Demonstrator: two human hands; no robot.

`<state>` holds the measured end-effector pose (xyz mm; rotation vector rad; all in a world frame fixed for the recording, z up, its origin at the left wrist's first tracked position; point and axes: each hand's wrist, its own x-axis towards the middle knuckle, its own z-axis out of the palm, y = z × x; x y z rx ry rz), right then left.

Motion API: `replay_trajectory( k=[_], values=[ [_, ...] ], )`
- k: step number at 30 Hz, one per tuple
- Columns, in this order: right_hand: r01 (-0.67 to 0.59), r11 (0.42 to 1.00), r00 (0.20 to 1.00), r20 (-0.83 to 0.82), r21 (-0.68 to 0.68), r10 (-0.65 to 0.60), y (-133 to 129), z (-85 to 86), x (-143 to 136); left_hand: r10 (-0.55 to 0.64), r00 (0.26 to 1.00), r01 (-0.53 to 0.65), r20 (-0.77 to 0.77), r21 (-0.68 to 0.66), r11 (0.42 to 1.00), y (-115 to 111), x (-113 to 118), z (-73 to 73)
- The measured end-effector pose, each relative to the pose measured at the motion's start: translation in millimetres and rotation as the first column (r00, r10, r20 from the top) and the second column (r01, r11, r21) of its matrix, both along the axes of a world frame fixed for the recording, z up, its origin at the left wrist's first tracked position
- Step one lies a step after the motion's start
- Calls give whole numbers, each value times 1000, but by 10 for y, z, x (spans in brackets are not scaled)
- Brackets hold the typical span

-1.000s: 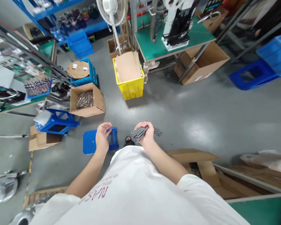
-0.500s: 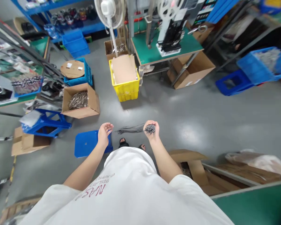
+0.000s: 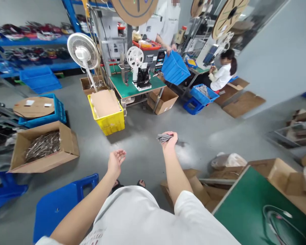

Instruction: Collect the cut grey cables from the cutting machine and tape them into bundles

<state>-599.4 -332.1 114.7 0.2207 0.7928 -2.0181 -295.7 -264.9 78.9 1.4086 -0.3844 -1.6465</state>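
Observation:
My right hand (image 3: 170,140) is closed around a bundle of thin grey wires (image 3: 163,137), held out in front of me over the floor. The cut ends stick out to the left of the fist, and a dark blurred part of the bundle trails on its right side. My left hand (image 3: 116,161) hangs in the air to the left, fingers loosely curled and apart, holding nothing. Below and left of it stands a blue plastic stool (image 3: 57,209).
A yellow crate (image 3: 109,122) and a carton of wires (image 3: 44,146) stand ahead on the left. A green workbench (image 3: 260,207) is at the right. One co-worker carries a blue crate (image 3: 175,68); another sits by a machine. A fan (image 3: 83,51) stands behind the yellow crate.
My view has swung up and to the right, bringing two co-workers and the green bench into sight. The wire bundle's long tail, formerly left of the fist, now trails to the right.

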Motion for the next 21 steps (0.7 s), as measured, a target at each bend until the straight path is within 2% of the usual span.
replay_trajectory(
  k=[3,6,9,11,13,16,18,19,21],
  values=[
    [-24,993,992,-125,-119,9,146,97,427,-6,997,7,-83,9,1000,-119,-283,108],
    [-126,985,967,-236,-114,96,345,109,942,-22,987,13,-156,-54,998,-256,-742,266],
    [-154,982,973,-191,-112,131,467,113,1273,-71,972,34,-224,-163,986,-336,-1117,457],
    [-92,987,992,-95,-134,80,477,120,1294,-127,958,68,-257,-226,972,-337,-1187,575],
    [-60,988,998,26,-144,64,458,106,1186,-203,937,114,-283,-299,947,-318,-1100,653],
    [-129,980,967,201,-150,158,456,12,967,-245,937,129,-248,-406,905,-261,-766,647],
    [-172,975,938,280,-141,206,492,-95,867,-176,972,101,-155,-400,911,-167,-470,552],
    [-186,975,927,308,-119,214,520,-157,831,-122,989,84,-87,-354,932,-97,-310,477],
    [-194,980,916,350,-47,198,588,-300,767,-69,997,57,-31,-301,952,77,20,265]
  ],
)
